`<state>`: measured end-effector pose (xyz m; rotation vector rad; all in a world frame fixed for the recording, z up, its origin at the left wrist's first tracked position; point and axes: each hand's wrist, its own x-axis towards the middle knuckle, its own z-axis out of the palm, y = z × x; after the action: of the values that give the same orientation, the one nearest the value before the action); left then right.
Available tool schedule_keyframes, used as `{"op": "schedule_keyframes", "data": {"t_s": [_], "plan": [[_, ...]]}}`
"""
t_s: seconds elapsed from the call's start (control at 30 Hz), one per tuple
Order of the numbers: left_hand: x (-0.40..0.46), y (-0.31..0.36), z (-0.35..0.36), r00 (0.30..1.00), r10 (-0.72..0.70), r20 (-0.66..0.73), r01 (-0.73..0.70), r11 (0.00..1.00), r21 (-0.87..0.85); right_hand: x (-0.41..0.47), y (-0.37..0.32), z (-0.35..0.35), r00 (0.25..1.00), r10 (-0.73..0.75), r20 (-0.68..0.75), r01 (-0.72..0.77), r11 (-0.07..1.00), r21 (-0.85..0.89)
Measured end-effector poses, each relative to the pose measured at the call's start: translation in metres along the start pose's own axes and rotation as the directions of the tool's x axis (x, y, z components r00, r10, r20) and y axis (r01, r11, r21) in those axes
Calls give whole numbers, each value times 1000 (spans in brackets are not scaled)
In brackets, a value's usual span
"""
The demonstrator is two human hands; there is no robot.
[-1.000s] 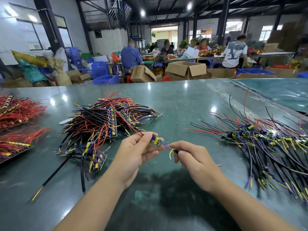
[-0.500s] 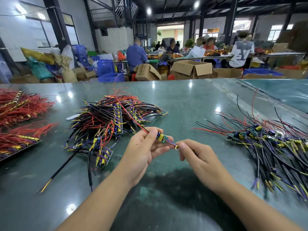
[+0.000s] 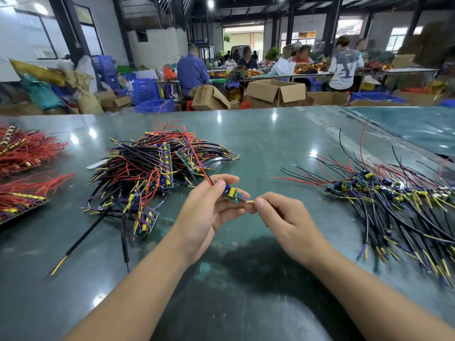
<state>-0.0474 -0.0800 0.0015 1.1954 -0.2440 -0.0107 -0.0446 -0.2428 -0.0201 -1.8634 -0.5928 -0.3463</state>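
Left hand (image 3: 209, 212) grips circuit board (image 3: 232, 193); right hand (image 3: 283, 217) pinches its yellow wire (image 3: 250, 202)

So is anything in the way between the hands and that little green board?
Nothing visible. The left hand holds the small green board, and the right hand pinches the yellow wire coming off it. Both are held above the table, apart from the left wire pile and the right wire pile.

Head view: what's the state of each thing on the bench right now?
small circuit board, gripped in the left hand.
yellow wire tip, pinched by the right hand.
centre pile of wired boards, tangled heap, untouched.
right pile of wired boards, spread loose, untouched.
red wire bundles, lying at the far left.
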Motion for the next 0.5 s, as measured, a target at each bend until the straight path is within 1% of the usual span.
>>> {"op": "schedule_keyframes", "data": {"t_s": [0.1, 0.23, 0.37, 0.43, 0.5], "plan": [[-1, 1, 1, 1000, 7, 25, -6, 1000, -23, 1, -1, 1, 999, 4, -47, -4, 1000, 4], [-2, 1, 1, 998, 2, 58, -2, 1000, -3, 3, 0, -1, 994, 20, -107, -18, 1000, 19], [-2, 2, 2, 996, 5, 91, -4, 1000, -13, 3, 0, 1, 991, 10, -133, -9, 1000, 15], [-4, 0, 2, 996, 27, 87, -31, 998, 47, 2, 0, 2, 990, -7, -142, 8, 1000, 9], [-4, -4, 1, 996, 76, 43, -82, 984, 161, 2, 0, 2, 988, -31, -150, 31, 1000, -3]]}}
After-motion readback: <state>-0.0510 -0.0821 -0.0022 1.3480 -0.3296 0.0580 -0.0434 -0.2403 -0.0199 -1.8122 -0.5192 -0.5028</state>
